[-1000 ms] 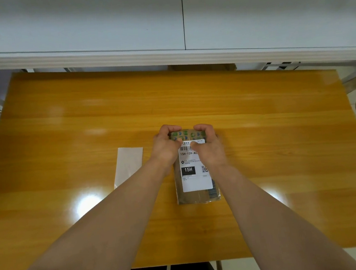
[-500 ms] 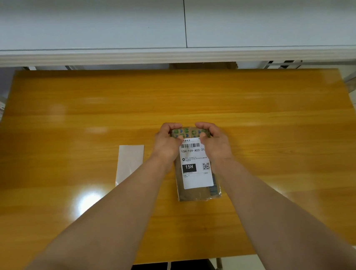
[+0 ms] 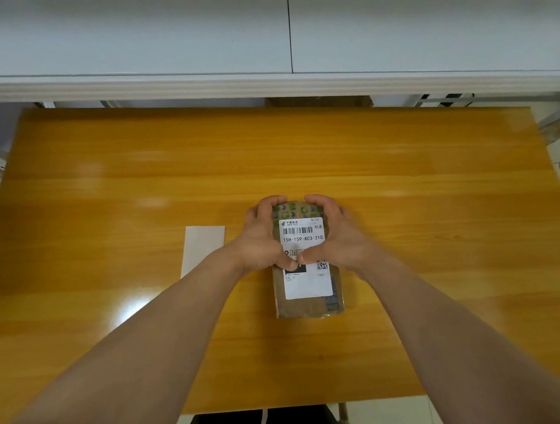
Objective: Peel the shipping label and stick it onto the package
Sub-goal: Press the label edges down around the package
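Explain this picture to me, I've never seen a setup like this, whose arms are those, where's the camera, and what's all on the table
There is no machine here. The arms belong to a person, and the one picture comes from a wide-angle camera worn on their head, looking forward and down, so the arms reach in from the bottom edge.

On the wooden table lies a brown package with green markings at its far end. A white shipping label with a barcode and a QR code already sits on top of it. The left hand and right hand cup the package's far half from either side, thumbs meeting on the label, apparently pressing it flat. Nothing is lifted.

Left of the package lies a blank white sheet, probably the label's peeled backing.
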`<state>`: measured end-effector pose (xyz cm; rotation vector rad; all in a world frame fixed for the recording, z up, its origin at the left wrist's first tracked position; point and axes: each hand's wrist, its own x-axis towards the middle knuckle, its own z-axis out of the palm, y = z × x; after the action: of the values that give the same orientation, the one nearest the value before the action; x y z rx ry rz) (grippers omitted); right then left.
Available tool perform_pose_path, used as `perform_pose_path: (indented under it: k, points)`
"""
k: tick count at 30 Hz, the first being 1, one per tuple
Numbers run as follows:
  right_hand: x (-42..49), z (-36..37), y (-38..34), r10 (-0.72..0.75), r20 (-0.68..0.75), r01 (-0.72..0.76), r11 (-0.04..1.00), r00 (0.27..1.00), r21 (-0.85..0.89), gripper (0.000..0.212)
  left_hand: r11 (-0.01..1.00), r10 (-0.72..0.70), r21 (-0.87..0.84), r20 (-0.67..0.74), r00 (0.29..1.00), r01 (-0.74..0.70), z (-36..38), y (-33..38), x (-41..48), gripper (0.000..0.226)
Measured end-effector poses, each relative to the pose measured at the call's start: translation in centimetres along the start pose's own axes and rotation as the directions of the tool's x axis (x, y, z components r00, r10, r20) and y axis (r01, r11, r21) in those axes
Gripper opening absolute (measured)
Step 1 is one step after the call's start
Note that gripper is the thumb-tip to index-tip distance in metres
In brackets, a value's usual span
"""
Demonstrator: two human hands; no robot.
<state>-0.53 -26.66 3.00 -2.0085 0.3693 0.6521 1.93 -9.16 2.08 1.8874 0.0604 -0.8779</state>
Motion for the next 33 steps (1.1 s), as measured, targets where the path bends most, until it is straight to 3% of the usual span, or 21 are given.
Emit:
perform_pose_path:
  k: [4, 9, 12, 17, 20, 23, 26, 29, 33]
  points:
    - [0.7, 0.3, -0.1, 0.034, -0.052, -0.031, 0.998, 0.998, 0.058, 0.096, 0.991, -0.029, -0.132, -0.071, 0.997, 0.019, 0.0, -0.1, 0.6, 0.092]
    - [2.5, 1.8, -0.2, 0.120, -0.195, -0.056, 0.951, 0.973, 0.305, 0.042, 0.947, -0.068, -0.320, -0.082, 0.994, 0.038, -0.1, -0.7, 1.8, 0.062]
    - [2.9, 2.7, -0.1, 0.128, -0.303, -0.016, 0.937, 0.944, 0.349, 0.027, 0.935, -0.062, -0.353, -0.114, 0.992, 0.018, 0.2, -0.9, 2.0, 0.053]
    - [2.4, 2.8, 0.2, 0.087, -0.285, 0.010, 0.946, 0.955, 0.323, 0.027, 0.944, -0.057, -0.330, -0.160, 0.985, 0.001, 0.7, -0.9, 2.2, 0.045]
    - [1.3, 1.1, 0.4, 0.052, -0.128, 0.013, 0.890, 0.990, 0.455, 0.034, 0.958, -0.079, -0.286, -0.183, 0.980, 0.024, 0.7, -0.5, 2.1, 0.038]
    - [-0.3, -0.4, 1.1, -0.025, 0.022, 0.012, 0.899, 0.999, 0.438, 0.081, 0.997, -0.049, 0.049, -0.174, 0.984, 0.058, 0.5, 0.2, 1.8, 0.062]
    - [-1.1, -0.3, 2.1, -0.057, 0.142, -0.004, 0.917, 0.988, 0.399, 0.115, 0.901, 0.069, 0.434, -0.079, 0.994, -0.028, 1.0, 0.9, 1.2, 0.093]
    - [-1.1, -0.3, 2.2, -0.058, 0.170, -0.006, 0.934, 0.984, 0.356, 0.112, 0.860, 0.095, 0.506, -0.021, 0.995, -0.071, 1.3, 1.1, 1.2, 0.094]
    - [-0.4, -0.2, 1.9, -0.054, 0.105, 0.016, 0.943, 0.993, 0.333, 0.083, 0.928, 0.070, 0.371, -0.082, 0.994, -0.035, 1.5, 0.9, 1.4, 0.075]
